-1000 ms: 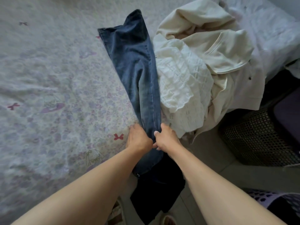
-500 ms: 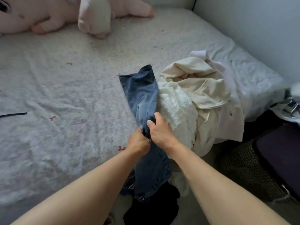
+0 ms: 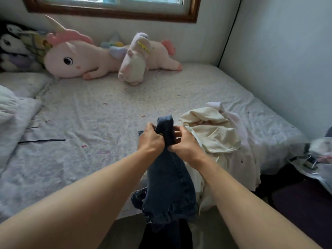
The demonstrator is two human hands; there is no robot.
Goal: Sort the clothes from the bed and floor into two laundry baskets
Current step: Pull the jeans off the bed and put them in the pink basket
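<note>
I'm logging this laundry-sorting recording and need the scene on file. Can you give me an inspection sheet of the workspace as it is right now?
Surface: bed with a pale patterned sheet, wrinkled.
Job's things: jeans lifted off the bed, lower part hanging past the edge; pile of cream clothes at the bed's right edge; a dark garment on the floor below. No laundry basket plainly seen.
Clutter: pink unicorn toy, small plush toy, pillows at left.
Grippers: left hand and right hand both grip the jeans.
Cables: dark cord down the wall corner.
Surroundings: window above the bed, plain walls.
</note>
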